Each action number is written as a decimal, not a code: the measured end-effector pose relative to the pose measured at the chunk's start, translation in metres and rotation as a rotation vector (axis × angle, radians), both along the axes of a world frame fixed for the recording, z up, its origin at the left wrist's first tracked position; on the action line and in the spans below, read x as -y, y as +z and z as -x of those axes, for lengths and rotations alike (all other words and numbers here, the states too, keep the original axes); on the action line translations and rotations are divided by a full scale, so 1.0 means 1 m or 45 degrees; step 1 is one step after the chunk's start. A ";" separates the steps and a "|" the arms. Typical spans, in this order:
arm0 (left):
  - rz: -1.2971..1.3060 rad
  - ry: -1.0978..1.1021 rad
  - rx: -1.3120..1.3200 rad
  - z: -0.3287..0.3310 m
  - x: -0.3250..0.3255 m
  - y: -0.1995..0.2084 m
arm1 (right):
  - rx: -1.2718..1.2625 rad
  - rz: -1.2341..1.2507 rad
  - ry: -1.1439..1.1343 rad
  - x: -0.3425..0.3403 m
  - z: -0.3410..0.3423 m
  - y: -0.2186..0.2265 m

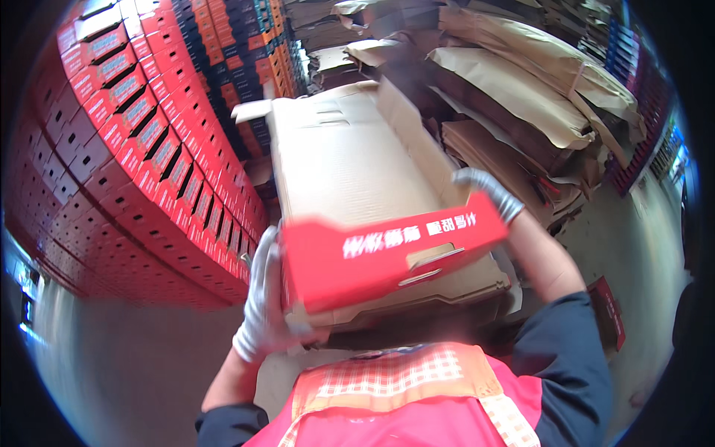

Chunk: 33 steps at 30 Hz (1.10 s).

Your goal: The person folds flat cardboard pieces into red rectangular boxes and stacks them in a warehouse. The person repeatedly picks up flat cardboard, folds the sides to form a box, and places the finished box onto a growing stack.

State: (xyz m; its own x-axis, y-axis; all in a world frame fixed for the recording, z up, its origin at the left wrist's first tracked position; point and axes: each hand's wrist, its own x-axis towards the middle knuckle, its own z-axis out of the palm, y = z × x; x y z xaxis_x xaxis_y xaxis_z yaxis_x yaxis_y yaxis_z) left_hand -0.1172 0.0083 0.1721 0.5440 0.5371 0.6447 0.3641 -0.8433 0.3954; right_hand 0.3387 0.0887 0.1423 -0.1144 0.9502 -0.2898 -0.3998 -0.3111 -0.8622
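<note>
An open-topped cardboard box (328,261) with a red outer wall and plain brown inside is tilted in front of my chest. Nothing lies in it. My left hand (264,302), in a grey-white glove, grips the near left corner from the side; part of its fingers is hidden and blurred. On the right, my gloved right hand (491,195) clasps the box's right corner, fingers over the wall's edge. Beneath the box shows a flat brown cardboard stack (454,287), mostly covered by it.
Tall stacks of red boxes (160,149) rise close on my left, with dark and orange boxes (231,59) behind them. Piled flat cardboard and brown paper bundles (521,93) fill the far right. A red cardboard piece (607,313) stands low at the right.
</note>
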 end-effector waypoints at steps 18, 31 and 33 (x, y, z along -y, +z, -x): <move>-0.347 -0.135 0.878 -0.241 -0.043 0.013 | 1.873 -0.984 0.152 0.066 0.085 0.154; 0.972 -0.620 0.647 -0.222 -0.021 -0.002 | 1.740 -1.960 0.521 -0.003 0.162 0.121; 0.625 -0.379 0.906 -0.209 -0.020 -0.009 | 1.491 -1.765 0.279 -0.015 0.173 0.132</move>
